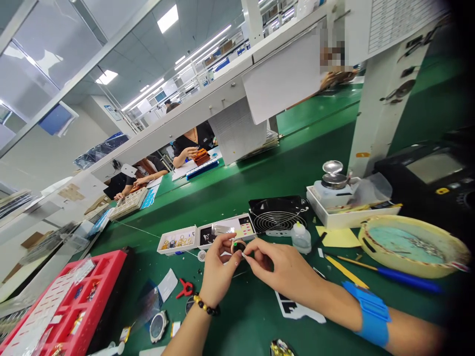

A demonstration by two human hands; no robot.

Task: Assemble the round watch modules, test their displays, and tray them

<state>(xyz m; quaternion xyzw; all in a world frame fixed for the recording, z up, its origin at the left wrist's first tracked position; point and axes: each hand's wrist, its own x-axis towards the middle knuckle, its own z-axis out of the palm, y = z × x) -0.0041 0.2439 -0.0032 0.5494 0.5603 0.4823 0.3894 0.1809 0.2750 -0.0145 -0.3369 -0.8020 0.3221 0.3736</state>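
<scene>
Green benchtop [208, 200], round dark piece [238, 247] between hands [218, 264] [280, 262], face toward camera

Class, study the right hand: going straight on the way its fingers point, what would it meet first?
Most likely the small round part held in the left hand; the right hand sits right by its edge, though one view leaves contact uncertain.

Small round piece [238, 245], partly hidden
</scene>
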